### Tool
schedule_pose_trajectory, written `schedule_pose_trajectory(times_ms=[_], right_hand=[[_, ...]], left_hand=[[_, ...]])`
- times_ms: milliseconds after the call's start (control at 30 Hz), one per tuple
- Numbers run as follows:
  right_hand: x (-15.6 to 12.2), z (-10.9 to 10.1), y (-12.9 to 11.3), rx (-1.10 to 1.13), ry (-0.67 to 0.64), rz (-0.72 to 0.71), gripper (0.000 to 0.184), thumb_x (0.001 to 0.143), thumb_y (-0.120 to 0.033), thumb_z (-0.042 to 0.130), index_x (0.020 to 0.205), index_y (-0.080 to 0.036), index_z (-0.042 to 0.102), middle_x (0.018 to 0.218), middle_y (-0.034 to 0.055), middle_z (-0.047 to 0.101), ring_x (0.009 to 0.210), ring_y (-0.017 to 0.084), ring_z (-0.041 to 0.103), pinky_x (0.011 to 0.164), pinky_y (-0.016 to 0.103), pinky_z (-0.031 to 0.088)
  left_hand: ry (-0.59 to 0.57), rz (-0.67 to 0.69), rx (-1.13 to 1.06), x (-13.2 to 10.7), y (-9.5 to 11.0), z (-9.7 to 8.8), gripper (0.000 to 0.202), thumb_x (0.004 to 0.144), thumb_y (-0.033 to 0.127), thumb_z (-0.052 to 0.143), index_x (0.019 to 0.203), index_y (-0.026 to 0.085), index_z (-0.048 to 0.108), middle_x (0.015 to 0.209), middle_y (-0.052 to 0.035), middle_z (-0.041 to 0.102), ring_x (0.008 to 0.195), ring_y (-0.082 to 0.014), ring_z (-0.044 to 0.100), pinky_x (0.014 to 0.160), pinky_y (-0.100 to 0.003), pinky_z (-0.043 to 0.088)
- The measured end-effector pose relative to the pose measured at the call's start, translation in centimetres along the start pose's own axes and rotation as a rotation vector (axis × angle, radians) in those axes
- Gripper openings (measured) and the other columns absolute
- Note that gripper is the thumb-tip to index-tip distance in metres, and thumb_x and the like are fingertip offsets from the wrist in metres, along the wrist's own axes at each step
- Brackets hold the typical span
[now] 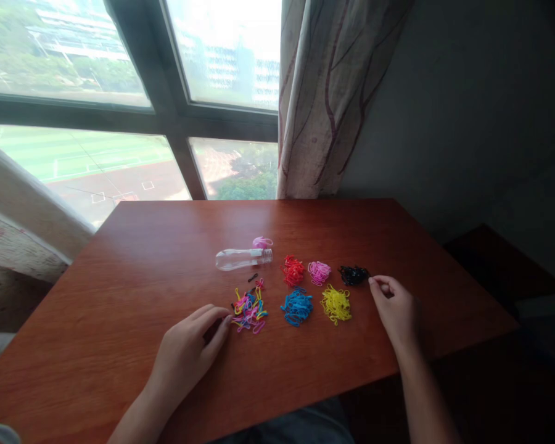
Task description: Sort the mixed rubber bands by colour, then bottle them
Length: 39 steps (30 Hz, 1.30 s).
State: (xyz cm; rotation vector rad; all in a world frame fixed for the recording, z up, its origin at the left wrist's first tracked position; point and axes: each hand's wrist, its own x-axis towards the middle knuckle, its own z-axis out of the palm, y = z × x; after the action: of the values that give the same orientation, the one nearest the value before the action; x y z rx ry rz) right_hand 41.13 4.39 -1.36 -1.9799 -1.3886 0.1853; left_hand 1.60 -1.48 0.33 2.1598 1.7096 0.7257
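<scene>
My left hand (194,339) rests at the left edge of a mixed pile of small coloured loop-shaped pins (250,311), thumb and forefinger closed at its rim. What lies between those fingertips is too small to make out. At the right, my right hand (395,308) pinches at the edge of a pile of black loops (354,275); whether one is between the fingertips is unclear. Sorted piles lie between the hands: red (293,271), pink (319,272), blue (296,307) and yellow (337,304). A single black loop (253,277) lies above the mixed pile.
A clear plastic bottle (235,259) lies on its side behind the piles, with a pink looped bundle (261,242) beyond its neck. The brown wooden table (120,277) meets a window and a curtain (324,98). A pale rim (0,431) shows at the lower left corner.
</scene>
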Motion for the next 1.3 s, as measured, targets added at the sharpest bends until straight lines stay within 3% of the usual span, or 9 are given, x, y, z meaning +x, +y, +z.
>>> schedule_pose_trajectory(times_ms=[233,500,767,1000,1133,1300], right_hand=[[0.8,0.8,0.1,-0.018,-0.051,-0.031,0.04,0.087,-0.055,0.05,0.086,-0.02,0.07,0.068,0.0048,0.067,0.062,0.02,0.061,0.06,0.029,0.04],[-0.9,-0.1,-0.7,-0.01,-0.022,-0.037,0.039,0.086,-0.054,0.054,0.087,-0.019,0.072,0.069,0.0054,0.068,0.063,0.021,0.063,0.061,0.029,0.043],[-6.0,0.6,-5.5,0.125,-0.058,-0.247,0.03,0.092,-0.044,0.056,0.088,-0.019,0.072,0.068,0.0026,0.069,0.058,0.017,0.064,0.058,0.024,0.045],[-11.9,3.1,-10.4,0.251,-0.314,-0.442,0.02,0.096,-0.024,0.049,0.088,-0.021,0.068,0.071,0.0004,0.068,0.061,0.014,0.063,0.062,0.022,0.042],[-13.7,4.4,-11.6,0.247,-0.388,-0.496,0.019,0.095,-0.02,0.049,0.087,-0.022,0.066,0.071,-0.0006,0.067,0.062,0.015,0.062,0.062,0.024,0.038],[-14.0,5.2,-12.1,0.197,-0.396,-0.505,0.019,0.094,-0.018,0.048,0.086,-0.023,0.065,0.072,-0.0005,0.067,0.065,0.016,0.061,0.062,0.025,0.035]], left_hand=[[0.016,0.001,-0.012,0.0,0.0,-0.1,0.021,0.094,0.035,0.051,0.089,0.024,0.068,0.084,0.0011,0.073,0.073,-0.0157,0.068,0.065,-0.023,0.048],[-0.013,-0.008,-0.01,-0.2,-0.2,0.1,0.022,0.095,0.036,0.05,0.089,0.024,0.068,0.084,0.0008,0.072,0.073,-0.0153,0.067,0.065,-0.023,0.047],[-0.045,-0.029,-0.016,-0.3,-0.2,0.2,0.023,0.097,0.035,0.048,0.093,0.024,0.067,0.088,0.0003,0.072,0.079,-0.0162,0.068,0.068,-0.025,0.047],[-0.06,-0.043,-0.017,-0.4,0.0,0.1,0.021,0.096,0.035,0.05,0.094,0.024,0.067,0.089,0.0008,0.072,0.08,-0.016,0.068,0.069,-0.025,0.046],[-0.052,-0.04,-0.011,-0.3,0.0,0.1,0.021,0.096,0.035,0.05,0.093,0.024,0.067,0.088,0.0007,0.071,0.078,-0.0158,0.068,0.068,-0.024,0.046],[-0.039,-0.031,-0.004,-0.4,0.0,0.1,0.021,0.096,0.034,0.049,0.093,0.024,0.067,0.087,0.0003,0.071,0.077,-0.0156,0.067,0.067,-0.024,0.046]])
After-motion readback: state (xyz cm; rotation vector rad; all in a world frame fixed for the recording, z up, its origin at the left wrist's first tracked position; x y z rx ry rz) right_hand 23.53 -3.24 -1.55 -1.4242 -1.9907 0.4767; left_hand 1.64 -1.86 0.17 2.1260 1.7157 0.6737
